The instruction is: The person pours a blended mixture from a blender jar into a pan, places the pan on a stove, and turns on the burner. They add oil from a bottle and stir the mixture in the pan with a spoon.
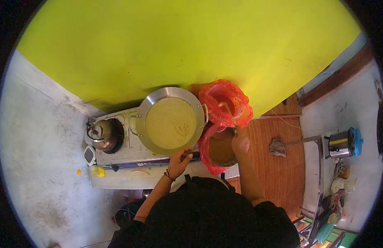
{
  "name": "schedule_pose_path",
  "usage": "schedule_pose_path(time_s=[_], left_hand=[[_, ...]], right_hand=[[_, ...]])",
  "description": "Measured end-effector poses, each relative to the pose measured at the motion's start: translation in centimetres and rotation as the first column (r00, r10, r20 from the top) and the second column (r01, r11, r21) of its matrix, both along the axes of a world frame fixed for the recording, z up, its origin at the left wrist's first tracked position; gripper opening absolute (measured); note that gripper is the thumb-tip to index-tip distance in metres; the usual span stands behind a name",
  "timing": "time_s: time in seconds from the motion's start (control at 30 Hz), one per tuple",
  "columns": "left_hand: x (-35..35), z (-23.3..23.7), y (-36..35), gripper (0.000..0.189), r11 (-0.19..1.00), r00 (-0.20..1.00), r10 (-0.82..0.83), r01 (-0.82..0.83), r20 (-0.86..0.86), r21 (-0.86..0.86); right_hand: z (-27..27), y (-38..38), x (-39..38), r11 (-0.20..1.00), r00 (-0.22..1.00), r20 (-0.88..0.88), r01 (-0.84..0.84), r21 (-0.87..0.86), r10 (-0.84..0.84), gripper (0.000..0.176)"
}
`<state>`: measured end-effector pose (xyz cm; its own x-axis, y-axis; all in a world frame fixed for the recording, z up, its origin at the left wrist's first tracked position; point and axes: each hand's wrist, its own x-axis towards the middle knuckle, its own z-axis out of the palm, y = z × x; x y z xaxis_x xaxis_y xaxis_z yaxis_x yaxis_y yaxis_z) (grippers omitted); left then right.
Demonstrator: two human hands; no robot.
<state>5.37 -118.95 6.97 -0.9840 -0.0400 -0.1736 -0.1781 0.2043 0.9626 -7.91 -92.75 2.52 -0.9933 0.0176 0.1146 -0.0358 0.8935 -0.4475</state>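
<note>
Left hand (179, 162) half curled at the wok's near rim; can't tell if it's pinching anything. Right hand (240, 140) closed on 1 utensil (229, 112). 2 red-bagged containers: near one (222, 149), brown mix, stands between me and the far one (225, 98). 1 wok (170, 122), pale contents, on stove (129, 156); 1 kettle (102, 133) left. Yellow-green wall (179, 45) behind.

Round metal pan (149, 101), pale-filled, on the stove (129, 152)

Head-worn view, looking forward and down
</note>
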Motion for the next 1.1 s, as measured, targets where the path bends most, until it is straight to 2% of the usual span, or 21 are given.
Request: schedule_pose_path(time_s=[0.13,0.23,0.33,0.43,0.53,0.6,0.67,0.73,0.83,0.93,0.97,1.03,1.07,1.1], left_hand=[[0.2,-0.5,0.2,0.031,0.999,0.999,0.01,-0.008,-0.032,0.045],[0.1,-0.8,0.2,0.031,0.999,0.999,0.001,0.001,-0.044,0.041],[0.1,-0.3,0.2,0.032,1.0,0.999,-0.007,0.008,-0.038,0.018],[0.1,-0.9,0.3,0.033,0.999,0.999,0.005,-0.003,-0.045,0.044],[0.3,-1.2,0.1,0.033,1.0,0.999,-0.008,0.009,-0.032,0.013],[0.3,-1.3,0.1,0.034,1.0,1.0,-0.019,0.019,-0.021,-0.004],[0.3,-1.6,0.1,0.034,1.0,1.0,-0.018,0.018,-0.016,0.006],[0.3,-2.1,0.1,0.033,0.999,1.0,-0.01,0.011,-0.022,0.049],[0.3,-1.5,0.4,0.032,0.998,0.999,0.007,-0.005,-0.031,0.061],[0.3,-0.1,0.5,0.031,1.0,1.0,-0.003,0.004,-0.025,0.012],[0.3,0.2,0.5,0.031,1.0,1.0,-0.011,0.011,-0.021,-0.011],[0.5,-0.4,0.2,0.032,0.998,0.997,-0.028,0.024,0.078,0.061],[0.6,-0.7,0.1,0.032,0.995,0.991,-0.04,0.028,0.127,0.098],[0.7,-0.9,0.1,0.032,0.996,0.994,-0.04,0.03,0.104,0.089]], right_hand=[[0.1,-0.1,-0.2,0.999,0.995,-0.097,0.011,-0.038,-0.015,0.023],[-0.8,0.6,-0.2,0.995,0.999,-0.017,-0.042,-0.09,0.041,0.022],[-0.3,0.4,-0.4,0.952,0.986,0.102,0.157,-0.264,-0.134,0.023],[-2.9,1.4,-0.9,0.768,0.986,0.115,0.167,-0.618,-0.122,0.023],[-3.8,1.8,-1.2,0.623,0.93,0.32,0.361,-0.694,-0.181,0.023],[-2.3,1.6,-0.8,0.635,0.948,0.276,0.311,-0.707,-0.157,0.023],[-0.7,1.4,-0.5,0.757,0.975,0.177,0.215,-0.617,-0.132,0.024],[-0.2,1.6,-0.1,0.926,0.997,0.034,0.08,-0.369,-0.073,0.026],[0.2,0.6,0.7,0.945,0.996,-0.092,-0.019,-0.325,-0.011,0.029],[-0.7,1.1,0.8,0.989,0.982,0.187,0.016,-0.15,0.013,0.032],[-1.0,1.2,1.0,0.984,0.989,0.147,0.03,-0.175,-0.004,0.032],[-0.1,0.7,1.3,0.972,0.997,0.065,0.051,-0.228,-0.037,0.031],[-0.2,0.8,1.3,0.965,1.0,0.02,0.014,-0.26,-0.009,0.031],[-0.3,1.2,1.3,0.957,1.0,-0.026,-0.024,-0.29,0.017,0.03]])
